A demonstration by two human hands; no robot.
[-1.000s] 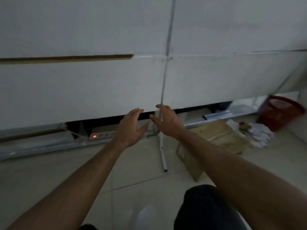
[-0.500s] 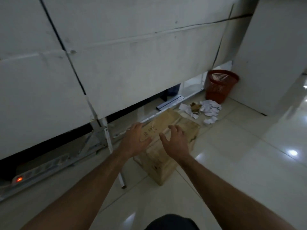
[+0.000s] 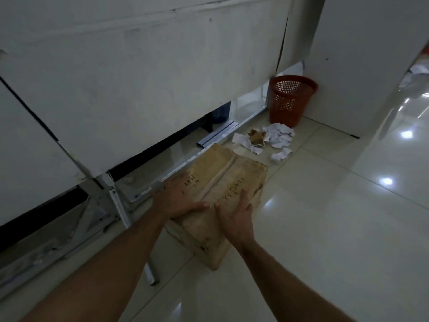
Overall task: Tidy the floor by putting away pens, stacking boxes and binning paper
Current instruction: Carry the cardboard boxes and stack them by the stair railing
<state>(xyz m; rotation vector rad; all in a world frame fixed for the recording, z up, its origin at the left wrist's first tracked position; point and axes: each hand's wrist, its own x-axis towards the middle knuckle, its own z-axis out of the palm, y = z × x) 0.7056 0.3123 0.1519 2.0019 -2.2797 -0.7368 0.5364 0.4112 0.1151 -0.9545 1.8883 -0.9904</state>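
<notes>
A brown cardboard box (image 3: 229, 173) with handwriting on its closed flaps stands on the tiled floor beside the partition. My left hand (image 3: 176, 198) lies flat on its near left top, fingers spread. My right hand (image 3: 236, 214) rests on the near right top, fingers apart. Neither hand grips anything. Beyond the box lies a heap of crumpled white paper (image 3: 276, 138) with a brown scrap (image 3: 255, 137) among it. A red mesh bin (image 3: 290, 101) stands just behind the heap in the corner. No pens are in view.
A white partition wall (image 3: 139, 84) on metal feet (image 3: 130, 219) runs along the left, with a gap beneath it. A blue basket (image 3: 219, 113) shows behind that gap. A white cabinet (image 3: 362, 54) closes the corner at right. Glossy floor tiles (image 3: 336, 228) spread to the right.
The view swung right and down onto the box. Both hands came down from mid-air and now rest on the box top.
</notes>
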